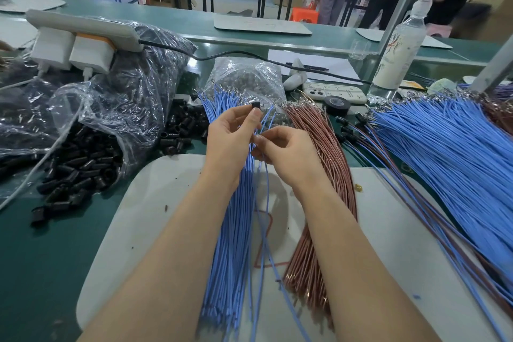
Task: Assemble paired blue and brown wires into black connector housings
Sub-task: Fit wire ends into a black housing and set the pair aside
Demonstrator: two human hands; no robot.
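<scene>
My left hand [231, 136] pinches a small black connector housing [255, 106] between thumb and fingertips, above the blue wire bundle [231, 230]. Just right of it, my right hand [286, 151] pinches a single blue wire [266, 203] near its upper end; the wire hangs down over the white mat [155, 216]. A bundle of brown wires [324, 175] lies right of my right hand. Loose black housings [80, 166] spill from a plastic bag at the left.
Finished blue and brown wire pairs [444, 161] fan out at the right. Behind the hands lie a clear bag of parts [247, 78], a tape roll [337, 104], a phone [333, 91] and a bottle [399, 47]. A power strip [83, 28] sits at the left. People stand in the background.
</scene>
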